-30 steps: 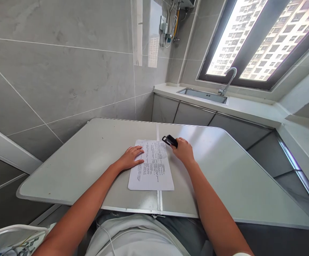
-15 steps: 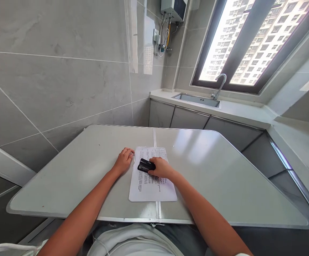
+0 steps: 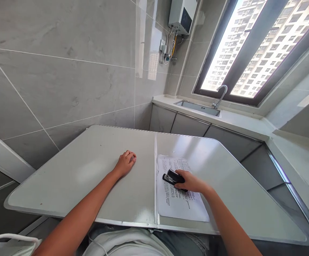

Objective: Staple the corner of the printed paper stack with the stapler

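Note:
My right hand (image 3: 192, 181) grips a black stapler (image 3: 172, 177), its jaws pointing left and a silvery strip showing between them. Beneath the stapler lies a printed paper sheet (image 3: 181, 209), just right of the table's middle seam; whether it is one sheet or a stack I cannot tell. The stapler and fingers cover part of the print. To the left of the seam, my left hand (image 3: 125, 163) rests on the table with its fingers curled in, apart from the paper, and no object shows in it.
The pale folding table (image 3: 71, 177) has a metal-trimmed edge and a seam (image 3: 155, 192) down its middle. A tiled wall (image 3: 63, 89) rises at the left. Beyond the table run a counter (image 3: 240, 125), a sink (image 3: 197, 107) with a tap (image 3: 221, 96), and a window.
The paper and stapler have shifted right with my right hand, from across the seam to its right side. My left hand stays nearly in place, now apart from the paper. The view tilts slightly.

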A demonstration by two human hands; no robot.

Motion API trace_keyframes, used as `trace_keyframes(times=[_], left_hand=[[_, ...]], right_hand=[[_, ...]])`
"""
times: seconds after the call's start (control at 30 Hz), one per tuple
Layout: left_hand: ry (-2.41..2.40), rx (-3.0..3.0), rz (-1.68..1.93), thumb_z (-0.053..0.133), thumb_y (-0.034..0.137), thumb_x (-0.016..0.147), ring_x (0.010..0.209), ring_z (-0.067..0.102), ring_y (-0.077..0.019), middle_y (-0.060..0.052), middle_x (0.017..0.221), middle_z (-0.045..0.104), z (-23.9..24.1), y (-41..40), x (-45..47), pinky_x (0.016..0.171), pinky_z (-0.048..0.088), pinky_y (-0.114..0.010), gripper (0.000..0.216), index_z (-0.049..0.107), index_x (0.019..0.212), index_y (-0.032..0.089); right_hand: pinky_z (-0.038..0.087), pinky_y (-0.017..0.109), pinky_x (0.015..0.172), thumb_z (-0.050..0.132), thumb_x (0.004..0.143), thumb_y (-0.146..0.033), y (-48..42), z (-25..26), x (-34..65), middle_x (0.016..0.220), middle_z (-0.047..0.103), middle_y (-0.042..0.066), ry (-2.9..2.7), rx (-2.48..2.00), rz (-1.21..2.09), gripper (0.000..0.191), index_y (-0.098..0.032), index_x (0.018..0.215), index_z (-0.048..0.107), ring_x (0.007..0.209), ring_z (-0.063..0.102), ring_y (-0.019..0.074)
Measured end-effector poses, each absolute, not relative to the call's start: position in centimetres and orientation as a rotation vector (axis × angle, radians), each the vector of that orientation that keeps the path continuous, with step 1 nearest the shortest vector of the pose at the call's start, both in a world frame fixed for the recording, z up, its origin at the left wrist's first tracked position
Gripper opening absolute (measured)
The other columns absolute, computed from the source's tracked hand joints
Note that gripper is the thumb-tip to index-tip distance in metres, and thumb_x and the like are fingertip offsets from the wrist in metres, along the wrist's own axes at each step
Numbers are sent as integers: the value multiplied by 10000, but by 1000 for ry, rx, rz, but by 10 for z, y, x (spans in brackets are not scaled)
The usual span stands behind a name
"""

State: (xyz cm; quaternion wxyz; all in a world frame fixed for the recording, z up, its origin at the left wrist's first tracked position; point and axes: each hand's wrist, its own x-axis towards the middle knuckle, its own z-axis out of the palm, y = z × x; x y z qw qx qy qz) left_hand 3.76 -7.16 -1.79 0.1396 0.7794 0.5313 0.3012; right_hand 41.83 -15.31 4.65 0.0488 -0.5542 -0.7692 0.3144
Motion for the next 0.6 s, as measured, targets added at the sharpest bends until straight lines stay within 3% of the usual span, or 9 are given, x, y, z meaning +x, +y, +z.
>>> trace_keyframes(times=[0.1,0.17,0.27,0.33,0.47,0.6], left_hand=[[1516,2215,933,484,290,958,948,590,-209,-47,1016,614,-16,-73,37,918,426,-379,144,608,963,216],[1517,2132,994,501,273,926,806,557,-178,-8,871,585,-15,-75,35,784,427,-318,69,545,943,222],[1504,1990,1029,478,260,908,618,423,-146,56,670,449,-14,-76,34,625,340,-268,23,471,908,238],[1470,1955,1028,483,275,898,589,368,-134,68,633,396,-13,-77,33,602,302,-257,72,440,854,238],[1442,1856,1088,496,331,896,554,299,-124,80,593,333,-11,-77,32,564,247,-244,124,433,841,239],[1440,1729,1154,478,386,906,512,251,-121,95,569,284,-14,-72,27,527,203,-234,145,418,895,254]], right_hand=[[496,337,847,750,779,-498,-139,57,443,1230,691,96,-2324,-1512,1249,672,-270,1386,573,1031,651,268],[506,319,829,674,842,-512,-120,56,456,1202,707,81,-2240,-1424,1342,631,-283,1418,553,979,671,233],[481,294,733,549,897,-465,-85,37,470,946,731,64,-2025,-1574,993,346,-203,1055,711,828,656,199],[433,292,666,519,876,-411,-65,14,475,777,688,52,-1810,-1798,577,282,-188,809,679,737,609,191],[375,284,626,531,847,-369,-47,-26,481,719,664,21,-1727,-1866,375,201,-215,795,650,705,582,187],[446,303,701,509,884,-353,-53,-28,476,768,689,32,-1754,-1821,295,215,-217,857,674,760,619,204]])
